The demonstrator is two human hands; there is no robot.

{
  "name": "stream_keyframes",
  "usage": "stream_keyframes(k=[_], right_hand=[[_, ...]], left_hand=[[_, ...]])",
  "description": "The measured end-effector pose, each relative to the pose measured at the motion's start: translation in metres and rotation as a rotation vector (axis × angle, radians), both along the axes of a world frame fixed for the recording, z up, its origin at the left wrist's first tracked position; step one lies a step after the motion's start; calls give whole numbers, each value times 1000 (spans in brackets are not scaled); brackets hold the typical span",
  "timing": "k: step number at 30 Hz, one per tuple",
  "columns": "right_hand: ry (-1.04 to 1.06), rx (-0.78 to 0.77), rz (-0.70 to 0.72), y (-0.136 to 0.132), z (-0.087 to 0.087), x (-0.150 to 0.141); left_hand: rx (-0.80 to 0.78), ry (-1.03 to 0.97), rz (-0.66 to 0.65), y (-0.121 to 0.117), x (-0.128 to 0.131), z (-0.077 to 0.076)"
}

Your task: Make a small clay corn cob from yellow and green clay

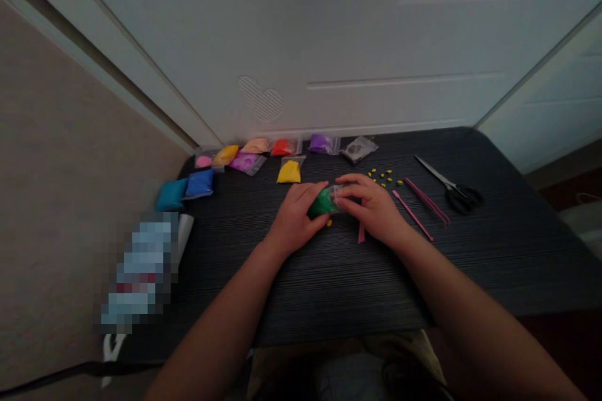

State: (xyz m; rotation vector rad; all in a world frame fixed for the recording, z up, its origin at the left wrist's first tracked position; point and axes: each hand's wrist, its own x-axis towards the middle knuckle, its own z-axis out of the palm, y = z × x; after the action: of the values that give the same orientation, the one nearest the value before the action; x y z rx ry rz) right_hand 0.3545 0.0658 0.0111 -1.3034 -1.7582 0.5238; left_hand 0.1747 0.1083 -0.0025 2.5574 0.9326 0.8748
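A small clear zip bag of green modelling clay (322, 202) lies between my hands, just above the dark tabletop (301, 288). My left hand (297, 214) is closed around its left end. At the bag's clear right end, the fingers of my right hand (369, 205) pinch the plastic edge. A small yellow piece (330, 223) lies beside my left thumb. Under my right hand a flat pink tool (361, 233) is partly hidden. Several tiny green-and-yellow pieces (383, 185) are scattered beyond my right hand.
Along the back lie several clay bags, among them yellow (289, 171), red (282, 148), purple (320, 143) and blue (200, 183). At the right are a thin pink stick (412, 216), pink tweezers (427, 202) and black-handled scissors (454, 188). A blurred-out packet (141, 269) stands at the left.
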Motion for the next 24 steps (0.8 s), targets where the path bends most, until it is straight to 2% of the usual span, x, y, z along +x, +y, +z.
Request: stream_keyframes(k=[9, 17, 24], right_hand=[[-75, 81, 69, -2, -1, 0], [-76, 27, 101, 0, -1, 4], [-66, 81, -13, 0, -1, 1]], left_hand=[[10, -15, 13, 0, 0, 1], [-1, -4, -12, 0, -1, -2], [94, 19, 52, 1, 1, 1]])
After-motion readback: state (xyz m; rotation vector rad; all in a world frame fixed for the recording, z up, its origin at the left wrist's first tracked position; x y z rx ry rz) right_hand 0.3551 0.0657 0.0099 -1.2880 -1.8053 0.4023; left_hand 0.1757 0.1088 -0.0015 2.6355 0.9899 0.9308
